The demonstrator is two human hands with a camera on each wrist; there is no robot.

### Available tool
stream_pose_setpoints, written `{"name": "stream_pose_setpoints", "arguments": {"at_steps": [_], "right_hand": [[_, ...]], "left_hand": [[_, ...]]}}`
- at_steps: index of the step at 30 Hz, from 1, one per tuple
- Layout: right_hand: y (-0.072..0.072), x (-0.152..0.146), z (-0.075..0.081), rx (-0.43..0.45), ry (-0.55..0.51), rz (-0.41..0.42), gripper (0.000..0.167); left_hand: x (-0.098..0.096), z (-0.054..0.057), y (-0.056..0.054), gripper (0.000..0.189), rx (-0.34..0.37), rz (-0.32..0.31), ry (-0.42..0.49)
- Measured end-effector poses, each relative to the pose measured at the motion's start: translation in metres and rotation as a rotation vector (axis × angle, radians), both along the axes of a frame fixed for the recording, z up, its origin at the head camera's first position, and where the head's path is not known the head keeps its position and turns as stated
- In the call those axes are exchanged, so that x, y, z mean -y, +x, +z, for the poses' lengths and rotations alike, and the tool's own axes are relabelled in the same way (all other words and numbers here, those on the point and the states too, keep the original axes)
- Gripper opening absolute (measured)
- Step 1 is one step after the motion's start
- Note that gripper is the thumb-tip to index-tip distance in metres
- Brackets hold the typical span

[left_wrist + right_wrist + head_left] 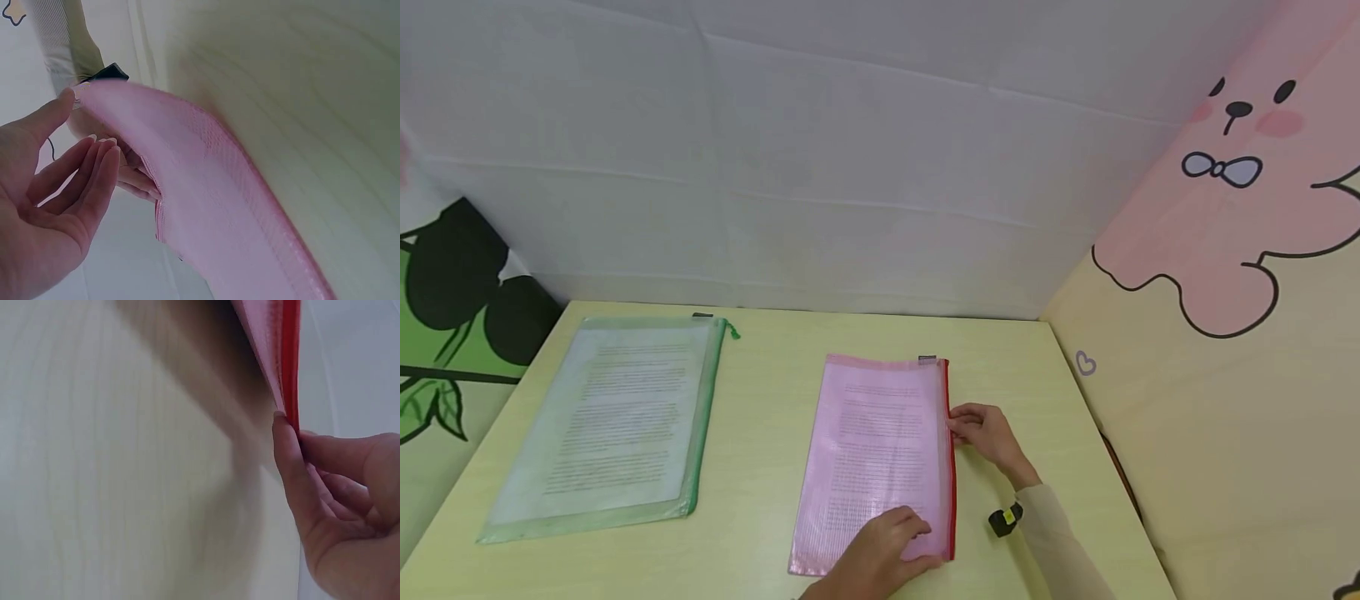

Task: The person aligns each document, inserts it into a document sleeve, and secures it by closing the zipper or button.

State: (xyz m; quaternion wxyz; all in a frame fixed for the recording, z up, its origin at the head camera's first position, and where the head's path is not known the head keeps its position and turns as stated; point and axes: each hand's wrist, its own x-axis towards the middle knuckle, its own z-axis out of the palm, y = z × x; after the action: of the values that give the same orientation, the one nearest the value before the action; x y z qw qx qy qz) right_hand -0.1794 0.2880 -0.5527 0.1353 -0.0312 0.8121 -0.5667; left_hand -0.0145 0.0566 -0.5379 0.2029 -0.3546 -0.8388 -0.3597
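Observation:
A pink zip document pouch (880, 467) with printed paper inside lies in the middle of the table, its red zip edge to the right. My right hand (988, 429) pinches that red edge (290, 369) between thumb and fingers, and in the right wrist view the edge stands raised over the tabletop. At the pouch's near right corner is my left hand (883, 550), fingers bent loosely and apart from the thumb. The left wrist view shows the left thumb tip right at the pouch's corner, with the left hand's (56, 200) other fingertips in front of the pouch (200, 187).
A green zip pouch (602, 417) holding a printed sheet lies on the left of the table (760, 467). A small black device (1004, 520) sits at the right wrist. White cloth (850, 167) rises behind, and a bear-printed panel (1225, 242) borders the right side.

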Motion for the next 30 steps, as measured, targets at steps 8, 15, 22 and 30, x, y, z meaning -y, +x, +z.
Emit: {"name": "stream_pose_setpoints", "arguments": {"at_steps": [8,15,22,30], "right_hand": [[0.004,-0.003,-0.001,-0.063,-0.044,0.039,0.02],[0.004,-0.004,-0.002,-0.118,-0.02,0.041,0.02],[0.004,-0.006,-0.004,-0.243,-0.069,0.059,0.021],[0.005,-0.006,-0.007,-0.353,-0.14,0.06,0.019]], "left_hand": [[0.014,-0.01,-0.006,0.015,0.074,0.144,0.084],[0.04,-0.014,-0.019,0.012,0.213,0.394,0.05],[0.072,-0.02,-0.039,0.021,0.345,0.575,0.099],[0.096,-0.021,-0.055,0.036,0.596,0.623,0.209]]}}
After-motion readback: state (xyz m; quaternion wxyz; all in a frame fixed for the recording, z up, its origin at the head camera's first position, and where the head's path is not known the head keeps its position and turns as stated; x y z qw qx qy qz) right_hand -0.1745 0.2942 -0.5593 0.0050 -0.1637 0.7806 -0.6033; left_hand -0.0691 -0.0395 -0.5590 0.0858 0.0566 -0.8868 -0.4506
